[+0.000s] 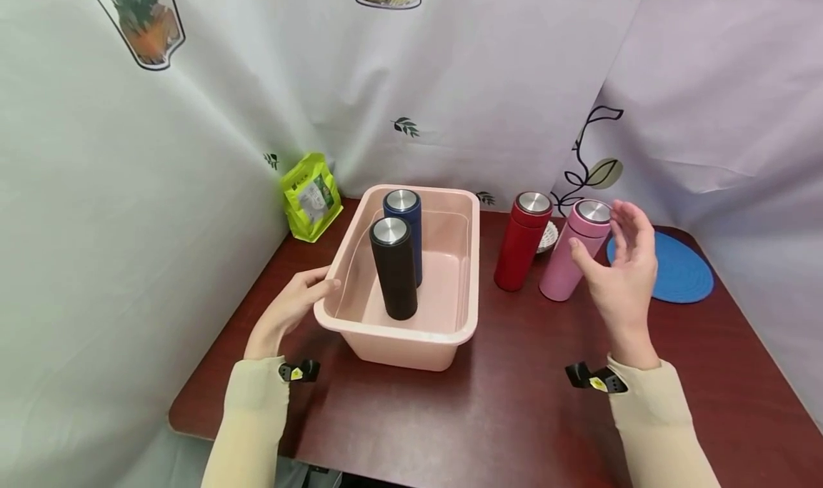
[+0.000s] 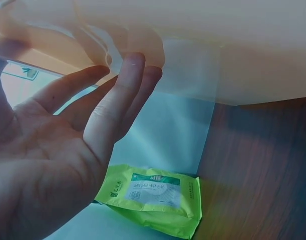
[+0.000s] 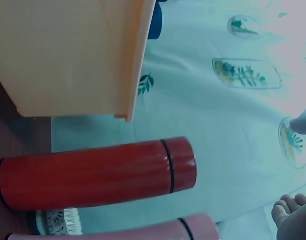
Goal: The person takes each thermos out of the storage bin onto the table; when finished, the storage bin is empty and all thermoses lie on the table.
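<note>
At the left rim of a pale pink plastic basin [image 1: 398,356], my left hand [image 1: 297,301] has its thumb over the edge and its fingers against the outer wall. Inside the basin, a black thermos flask [image 1: 394,277] stands in front of a dark blue one [image 1: 416,241]; both have silver-topped lids. My right hand [image 1: 622,277] is raised by the upper part of a pink thermos flask [image 1: 569,259], thumb and fingers spread, holding nothing. A red thermos flask [image 1: 521,249] stands upright left of the pink one; the right wrist view shows both apart from the fingers.
A bright green bag [image 1: 311,198] stands at the back left corner of the dark red table [image 1: 398,424]. At the right lies a round blue mat [image 1: 684,270]. Behind the red and pink flasks is a small white patterned object [image 1: 548,238]. Printed white cloth hangs around the table.
</note>
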### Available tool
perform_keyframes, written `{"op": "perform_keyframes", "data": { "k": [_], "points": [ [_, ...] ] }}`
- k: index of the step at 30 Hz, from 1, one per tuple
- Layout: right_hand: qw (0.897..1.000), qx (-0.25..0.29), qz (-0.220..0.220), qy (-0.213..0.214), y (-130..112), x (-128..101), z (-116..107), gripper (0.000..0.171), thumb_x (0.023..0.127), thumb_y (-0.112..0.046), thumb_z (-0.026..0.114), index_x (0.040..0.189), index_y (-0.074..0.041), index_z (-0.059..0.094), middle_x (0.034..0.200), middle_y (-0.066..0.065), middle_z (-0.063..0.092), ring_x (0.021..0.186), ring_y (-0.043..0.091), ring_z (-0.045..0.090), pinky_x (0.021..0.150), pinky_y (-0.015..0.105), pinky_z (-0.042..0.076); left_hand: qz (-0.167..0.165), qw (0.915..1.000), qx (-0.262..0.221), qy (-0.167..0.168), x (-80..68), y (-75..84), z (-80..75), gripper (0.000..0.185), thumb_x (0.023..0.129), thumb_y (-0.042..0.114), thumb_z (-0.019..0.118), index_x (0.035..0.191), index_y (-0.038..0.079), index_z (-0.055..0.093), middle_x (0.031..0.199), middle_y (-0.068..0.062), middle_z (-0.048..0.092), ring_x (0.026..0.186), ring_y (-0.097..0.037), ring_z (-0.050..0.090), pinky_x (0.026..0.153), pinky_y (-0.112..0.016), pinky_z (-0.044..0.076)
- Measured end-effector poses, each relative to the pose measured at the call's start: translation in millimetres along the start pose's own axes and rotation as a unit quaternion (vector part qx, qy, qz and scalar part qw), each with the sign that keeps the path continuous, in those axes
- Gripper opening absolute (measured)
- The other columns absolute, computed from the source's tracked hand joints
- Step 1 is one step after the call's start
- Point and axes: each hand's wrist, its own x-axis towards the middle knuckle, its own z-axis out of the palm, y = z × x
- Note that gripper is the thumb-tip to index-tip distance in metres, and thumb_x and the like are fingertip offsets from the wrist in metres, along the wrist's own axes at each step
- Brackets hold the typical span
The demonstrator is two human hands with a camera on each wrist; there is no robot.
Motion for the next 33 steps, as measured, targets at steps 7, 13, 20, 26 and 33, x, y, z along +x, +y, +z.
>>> {"op": "perform_keyframes", "data": {
  "k": [7, 13, 20, 26, 33],
  "points": [
    [0.998, 0.062, -0.023, -0.023, -7, -8, 11, 0.073, 0.068, 0.02, 0.072, 0.135, 0.003, 0.047, 0.134, 0.009, 0.053, 0.129, 0.025, 0.045, 0.111, 0.028, 0.035, 0.006, 0.9999, -0.01, -0.009, -3.3, -3.1, 1.3, 0.055, 0.095, 0.018, 0.054, 0.141, -0.009, 0.044, 0.137, -0.032, 0.05, 0.111, -0.026, 0.06, 0.088, -0.026, 0.05],
    [0.997, 0.04, -0.015, -0.065, -17, -13, 22, 0.073, 0.07, 0.02, 0.072, 0.136, 0.002, 0.047, 0.135, 0.011, 0.053, 0.127, 0.021, 0.049, 0.11, 0.025, 0.037, 0.004, 0.9999, -0.01, -0.013, -3.1, -5.3, 2.0, 0.054, 0.096, 0.018, 0.054, 0.142, -0.009, 0.043, 0.139, -0.031, 0.049, 0.113, -0.029, 0.06, 0.087, -0.027, 0.051],
    [0.991, -0.013, 0.012, -0.133, -24, -17, 39, 0.073, 0.074, 0.013, 0.075, 0.14, 0.0, 0.047, 0.14, 0.016, 0.051, 0.129, 0.019, 0.049, 0.107, 0.02, 0.038, 0.005, 0.9999, -0.007, -0.008, -4.7, -5.4, 0.8, 0.054, 0.095, 0.017, 0.054, 0.142, -0.008, 0.043, 0.139, -0.031, 0.049, 0.116, -0.034, 0.058, 0.088, -0.028, 0.051],
    [0.979, -0.025, 0.038, -0.2, -23, -17, 58, 0.072, 0.076, 0.005, 0.078, 0.141, 0.0, 0.045, 0.141, 0.014, 0.051, 0.131, 0.026, 0.049, 0.106, 0.02, 0.038, 0.007, 0.9999, -0.011, -0.006, -4.6, -3.5, -2.1, 0.054, 0.096, 0.016, 0.054, 0.142, -0.009, 0.043, 0.138, -0.032, 0.049, 0.114, -0.035, 0.059, 0.086, -0.026, 0.052],
    [0.96, -0.022, 0.081, -0.266, -17, -14, 79, 0.072, 0.076, 0.001, 0.08, 0.139, 0.003, 0.045, 0.139, 0.014, 0.051, 0.131, 0.025, 0.049, 0.107, 0.024, 0.039, 0.009, 0.9999, -0.006, -0.009, 0.7, -2.0, -2.6, 0.055, 0.095, 0.019, 0.055, 0.142, -0.007, 0.044, 0.139, -0.029, 0.049, 0.113, -0.028, 0.06, 0.089, -0.027, 0.05]
  ]
}}
